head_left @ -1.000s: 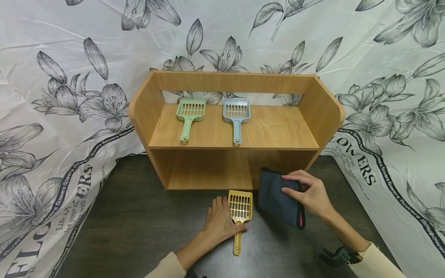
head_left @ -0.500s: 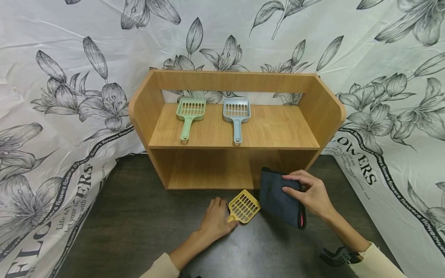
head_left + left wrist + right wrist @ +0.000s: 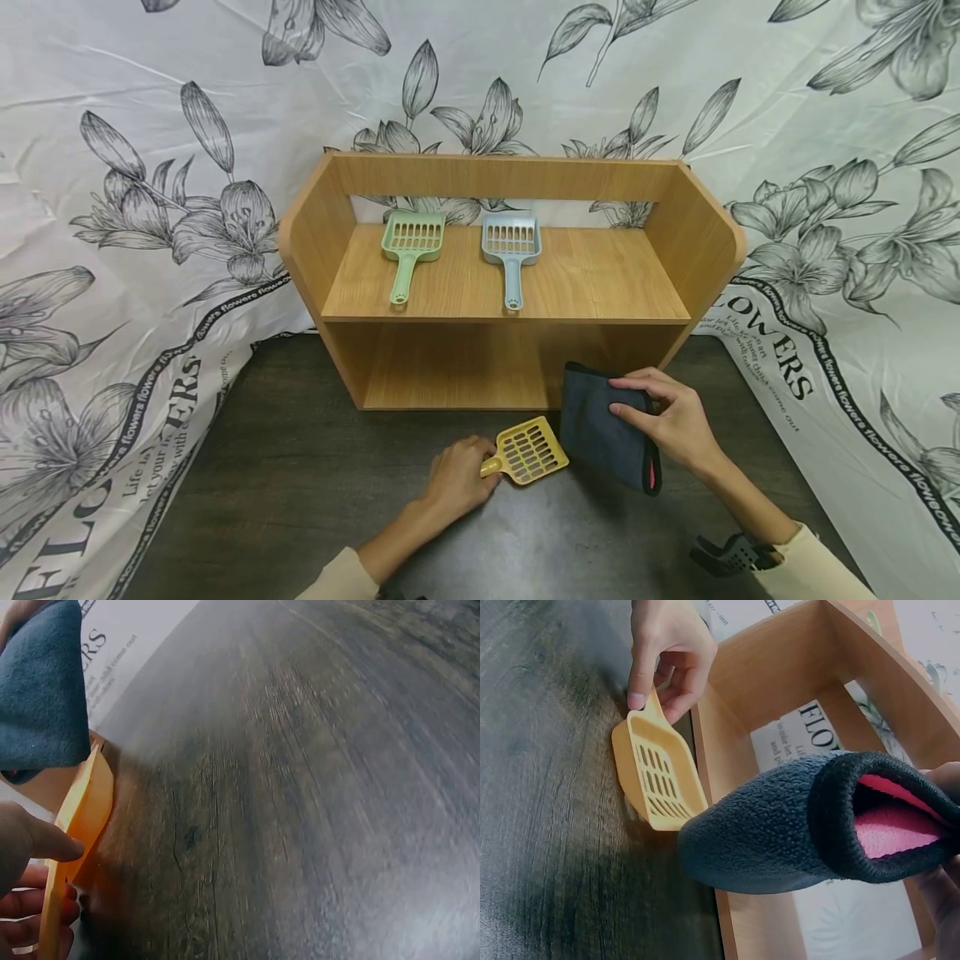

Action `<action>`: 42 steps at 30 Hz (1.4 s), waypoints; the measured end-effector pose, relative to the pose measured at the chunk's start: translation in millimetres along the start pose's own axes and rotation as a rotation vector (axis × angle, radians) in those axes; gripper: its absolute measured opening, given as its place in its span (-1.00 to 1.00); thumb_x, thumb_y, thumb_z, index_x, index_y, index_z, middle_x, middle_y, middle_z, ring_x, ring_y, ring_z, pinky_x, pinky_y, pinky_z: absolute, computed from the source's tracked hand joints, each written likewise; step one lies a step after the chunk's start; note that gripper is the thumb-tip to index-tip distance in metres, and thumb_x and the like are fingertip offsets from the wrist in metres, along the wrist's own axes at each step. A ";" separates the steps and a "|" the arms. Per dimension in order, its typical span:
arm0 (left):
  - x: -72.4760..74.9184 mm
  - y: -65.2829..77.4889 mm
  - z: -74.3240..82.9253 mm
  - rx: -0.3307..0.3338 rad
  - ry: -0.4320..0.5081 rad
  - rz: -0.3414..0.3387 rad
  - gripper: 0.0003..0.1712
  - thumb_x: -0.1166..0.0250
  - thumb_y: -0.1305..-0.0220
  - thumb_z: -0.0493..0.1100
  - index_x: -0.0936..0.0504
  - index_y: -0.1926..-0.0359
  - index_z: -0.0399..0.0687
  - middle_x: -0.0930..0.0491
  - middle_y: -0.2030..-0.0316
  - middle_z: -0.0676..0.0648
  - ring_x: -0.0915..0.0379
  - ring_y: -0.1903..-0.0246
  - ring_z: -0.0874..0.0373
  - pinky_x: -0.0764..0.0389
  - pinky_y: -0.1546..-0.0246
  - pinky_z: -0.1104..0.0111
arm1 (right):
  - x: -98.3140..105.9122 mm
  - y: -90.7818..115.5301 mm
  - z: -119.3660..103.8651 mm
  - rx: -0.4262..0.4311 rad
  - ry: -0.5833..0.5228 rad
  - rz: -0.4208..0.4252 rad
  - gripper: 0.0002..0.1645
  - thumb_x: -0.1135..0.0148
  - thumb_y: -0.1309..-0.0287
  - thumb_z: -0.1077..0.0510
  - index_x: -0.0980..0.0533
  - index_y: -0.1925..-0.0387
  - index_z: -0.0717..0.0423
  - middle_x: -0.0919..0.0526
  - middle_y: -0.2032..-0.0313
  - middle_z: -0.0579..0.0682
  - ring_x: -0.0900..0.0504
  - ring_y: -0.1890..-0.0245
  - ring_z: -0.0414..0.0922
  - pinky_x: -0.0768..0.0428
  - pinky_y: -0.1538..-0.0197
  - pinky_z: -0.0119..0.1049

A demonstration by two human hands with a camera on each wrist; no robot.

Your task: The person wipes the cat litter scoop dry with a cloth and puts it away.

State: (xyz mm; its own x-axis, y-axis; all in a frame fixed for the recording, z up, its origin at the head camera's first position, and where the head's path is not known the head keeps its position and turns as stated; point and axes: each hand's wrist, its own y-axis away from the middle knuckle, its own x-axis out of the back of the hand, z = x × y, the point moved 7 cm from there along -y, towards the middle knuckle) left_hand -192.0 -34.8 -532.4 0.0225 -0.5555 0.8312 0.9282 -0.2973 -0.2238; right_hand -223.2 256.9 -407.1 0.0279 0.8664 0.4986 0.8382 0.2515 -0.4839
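Note:
My left hand grips a yellow litter scoop by its handle, low over the dark table in front of the shelf. The slotted head points right, its corner close to a folded blue-grey cloth. In the right wrist view the thumb lies on the scoop's neck. My right hand pinches the cloth at its right side, thumb and fingers on it. Dark binding edges the cloth, and pink lining shows inside the fold. Most of the scoop's handle is hidden by my left hand in the head view.
Behind stands a two-level wooden shelf. A green litter scoop and a light blue litter scoop lie on its upper level. Flower-printed fabric hangs behind and along both sides of the dark table.
My left hand has taken hold of the yellow scoop's handle and turned it, so the head, which faced the shelf, points right. The right hand and cloth have stayed nearly still.

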 end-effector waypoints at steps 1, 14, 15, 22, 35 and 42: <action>-0.2 0.1 -0.8 0.002 0.004 -0.008 -0.66 -0.68 -0.07 -0.13 -0.79 0.16 -0.11 -0.75 0.24 -0.03 -0.69 0.34 0.10 -0.53 0.52 0.31 | 0.1 0.0 -0.5 0.001 -0.001 0.000 -0.53 -0.61 0.00 0.46 -0.78 0.03 0.08 -0.75 0.12 -0.04 -0.65 0.09 -0.28 -0.58 0.15 -0.57; 12.0 0.1 -10.4 -0.065 0.047 -0.063 -0.70 -0.62 -0.17 -0.12 -0.82 0.09 -0.06 -0.77 0.22 0.01 -0.57 0.37 0.28 -0.48 0.47 0.39 | 3.6 -7.9 -11.3 0.061 0.004 0.005 -0.50 -0.60 0.03 0.51 -0.78 0.03 0.12 -0.74 0.12 -0.01 -0.65 0.08 -0.27 -0.57 0.12 -0.58; 14.5 -1.0 -10.1 -0.074 0.052 -0.073 -0.70 -0.61 -0.19 -0.12 -0.82 0.08 -0.08 -0.77 0.21 0.00 -0.55 0.38 0.30 -0.49 0.46 0.40 | 3.0 -9.3 -13.8 0.076 0.005 0.004 -0.49 -0.60 0.04 0.52 -0.78 0.03 0.12 -0.74 0.12 -0.01 -0.65 0.08 -0.27 -0.56 0.09 -0.57; 41.3 -9.5 0.7 -0.150 0.070 -0.092 -0.72 -0.59 -0.21 -0.20 -0.82 0.07 -0.18 -0.80 0.20 -0.08 -0.62 0.36 0.24 -0.59 0.42 0.38 | -13.2 -18.2 -45.7 0.349 0.099 0.005 -0.41 -0.63 0.22 0.55 -0.78 0.05 0.16 -0.74 0.14 0.02 -0.68 0.14 -0.17 -0.53 0.07 -0.55; 71.6 -20.1 18.6 -0.170 0.069 -0.068 -0.72 -0.57 -0.24 -0.19 -0.81 0.07 -0.24 -0.80 0.21 -0.10 -0.54 0.43 0.29 -0.56 0.46 0.41 | -68.8 -27.4 -76.8 0.377 0.032 -0.141 -0.54 -0.61 0.00 0.43 -0.76 0.01 0.17 -0.70 0.07 0.00 -0.67 0.18 -0.14 -0.49 0.23 -0.49; 91.3 -25.6 33.8 -0.236 0.070 0.016 -0.68 -0.58 -0.23 -0.16 -0.80 0.05 -0.22 -0.80 0.15 -0.11 -0.74 0.24 0.11 -0.72 0.24 0.21 | -98.0 -27.4 -70.4 0.298 0.089 -0.256 -0.53 -0.61 -0.12 0.29 -0.72 -0.10 0.12 -0.70 0.05 -0.10 -0.67 0.12 -0.19 -0.60 0.18 -0.38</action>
State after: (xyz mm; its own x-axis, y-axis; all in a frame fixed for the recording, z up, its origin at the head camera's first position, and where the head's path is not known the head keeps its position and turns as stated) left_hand -201.1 -51.6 -433.6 0.0031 -0.6119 0.7910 0.8154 -0.4563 -0.3562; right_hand -210.6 134.7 -392.0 -0.1038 0.7219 0.6841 0.6297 0.5801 -0.5166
